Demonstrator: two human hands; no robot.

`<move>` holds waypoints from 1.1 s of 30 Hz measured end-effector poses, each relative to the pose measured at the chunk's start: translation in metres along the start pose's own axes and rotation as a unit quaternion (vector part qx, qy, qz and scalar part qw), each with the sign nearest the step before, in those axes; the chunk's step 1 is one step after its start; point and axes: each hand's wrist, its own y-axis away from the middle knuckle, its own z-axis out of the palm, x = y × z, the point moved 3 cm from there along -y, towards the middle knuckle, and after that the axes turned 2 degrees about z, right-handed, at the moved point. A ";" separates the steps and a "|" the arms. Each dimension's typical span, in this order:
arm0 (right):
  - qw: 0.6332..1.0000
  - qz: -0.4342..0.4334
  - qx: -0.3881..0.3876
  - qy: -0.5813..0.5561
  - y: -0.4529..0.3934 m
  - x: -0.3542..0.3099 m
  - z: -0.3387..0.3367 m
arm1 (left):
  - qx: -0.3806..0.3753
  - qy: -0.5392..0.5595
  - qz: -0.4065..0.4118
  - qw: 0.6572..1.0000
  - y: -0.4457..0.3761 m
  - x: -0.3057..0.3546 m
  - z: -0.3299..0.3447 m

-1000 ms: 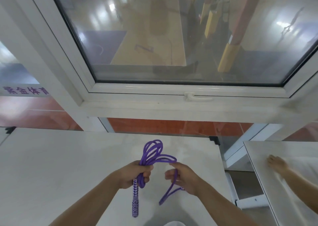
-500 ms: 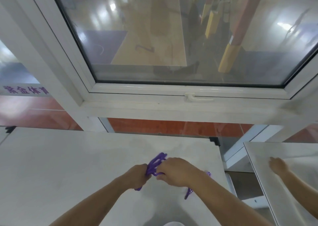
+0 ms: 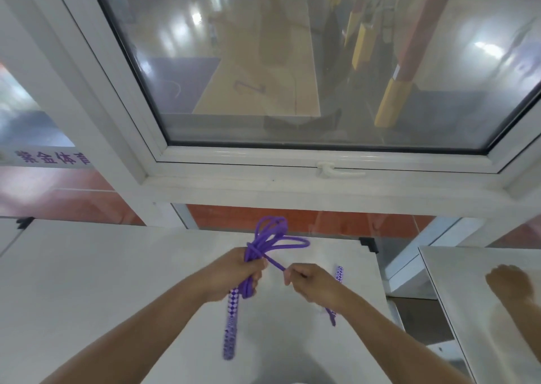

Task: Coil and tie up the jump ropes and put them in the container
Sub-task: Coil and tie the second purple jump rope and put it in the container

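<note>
Purple writing (image 3: 52, 157) on the left window strip appears mirrored and unreadable. Above the white desk (image 3: 87, 281), the left hand (image 3: 234, 272) has its fingers curled around the coiled purple jump rope (image 3: 265, 244); the right hand (image 3: 310, 281) pinches a taut strand, fingers closed.

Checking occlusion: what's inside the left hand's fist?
The left hand grips the purple jump rope's coiled strands, with a checkered handle hanging below. How the strands cross inside the fist is hidden by the fingers.
</note>
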 end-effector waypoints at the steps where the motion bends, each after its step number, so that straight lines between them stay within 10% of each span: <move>1: 0.998 -0.007 0.008 0.063 0.003 -0.002 0.006 | 0.035 -0.067 -0.010 0.997 -0.010 -0.007 -0.008; 6: 0.923 -0.095 -0.045 0.371 0.028 -0.027 0.024 | 0.115 -0.388 -0.024 0.914 -0.039 -0.039 -0.018; 11: 0.906 -0.188 -0.003 0.378 0.036 -0.074 -0.013 | -0.062 -0.651 0.074 0.752 -0.029 -0.041 0.018; 16: 0.983 -0.107 0.016 0.148 0.025 -0.050 -0.054 | -0.172 -0.435 0.202 0.860 0.005 0.006 0.041; 19: 0.998 -0.020 0.036 -0.046 0.024 -0.026 -0.051 | -0.061 -0.253 0.192 0.946 0.005 0.017 0.034; 23: 0.995 -0.006 0.044 0.093 0.026 -0.006 -0.028 | 0.113 -0.050 0.058 0.991 -0.029 0.003 0.013; 28: 0.920 -0.108 -0.032 0.376 0.035 -0.025 -0.008 | 0.089 -0.441 0.024 0.893 -0.056 -0.039 -0.004; 33: 0.913 -0.186 -0.015 0.363 0.040 -0.064 -0.025 | -0.075 -0.606 0.109 0.784 -0.042 -0.049 0.022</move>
